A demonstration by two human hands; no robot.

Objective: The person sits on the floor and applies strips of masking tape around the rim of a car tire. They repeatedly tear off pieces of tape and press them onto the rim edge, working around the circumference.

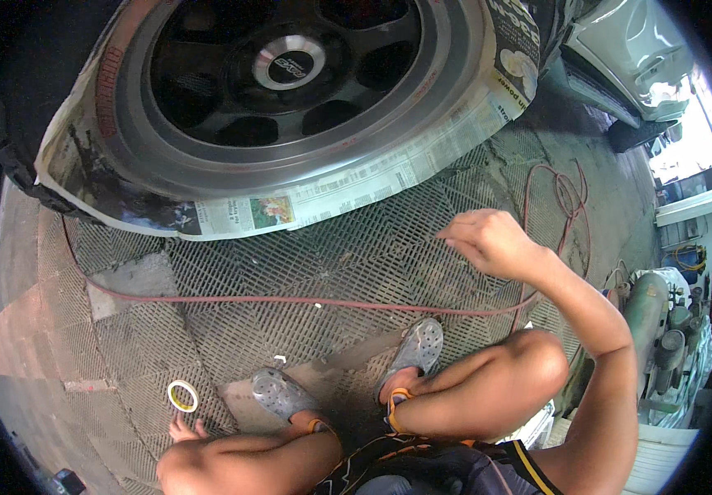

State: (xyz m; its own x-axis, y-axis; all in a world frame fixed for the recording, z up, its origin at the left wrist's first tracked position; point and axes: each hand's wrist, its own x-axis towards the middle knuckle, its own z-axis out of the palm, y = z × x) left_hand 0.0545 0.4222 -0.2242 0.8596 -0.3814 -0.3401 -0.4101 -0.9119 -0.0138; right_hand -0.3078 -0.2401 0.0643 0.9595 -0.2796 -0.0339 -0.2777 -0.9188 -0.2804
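A black wheel [215,132] with a tyre fills the top, its tyre edged by newspaper sheets [347,205]. Below its right side my right hand [492,243] hovers over the floor mat, thumb and fingers pinched together. Whether anything small sits in that pinch I cannot make out. At the lower left, my left hand [184,427] shows only partly past my knee, fingers apart. Right beside its fingertips is a roll of masking tape [195,399], pale with a yellowish inside; contact between them is unclear.
A red hose [331,303] crosses the gridded floor mat [273,264] and coils at the right. White scraps [280,360] lie near my grey clogs [420,346]. A green compressor tank [651,309] and a white car panel [632,54] are at the right.
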